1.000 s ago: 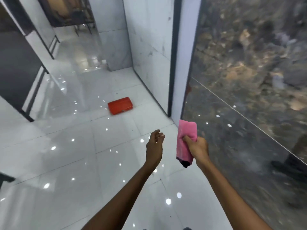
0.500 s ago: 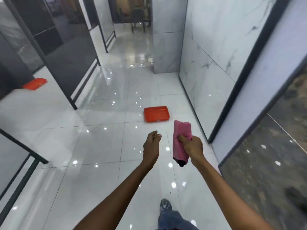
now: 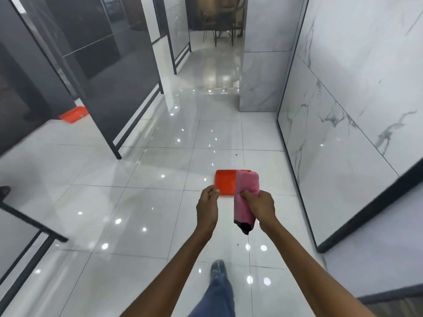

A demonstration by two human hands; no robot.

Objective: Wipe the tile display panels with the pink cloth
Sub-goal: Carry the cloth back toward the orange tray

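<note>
The right hand (image 3: 261, 208) has its fingers (image 3: 248, 195) clamped on the pink cloth (image 3: 246, 197), which hangs lengthwise, top up. The left hand (image 3: 207, 207) is loosely curled, holding nothing. White marble panels (image 3: 338, 124) (black-framed) edge the right; dark panels (image 3: 109, 65) the left. Open glossy floor (image 3: 137, 202) between, with an orange tray (image 3: 225, 183) ahead.

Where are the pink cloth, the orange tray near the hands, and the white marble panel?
pink cloth (image 3: 247, 191): head view, on its upper folded part.
orange tray (image 3: 225, 183): head view, on its flat inside.
white marble panel (image 3: 332, 143): head view, on its veined face.
</note>
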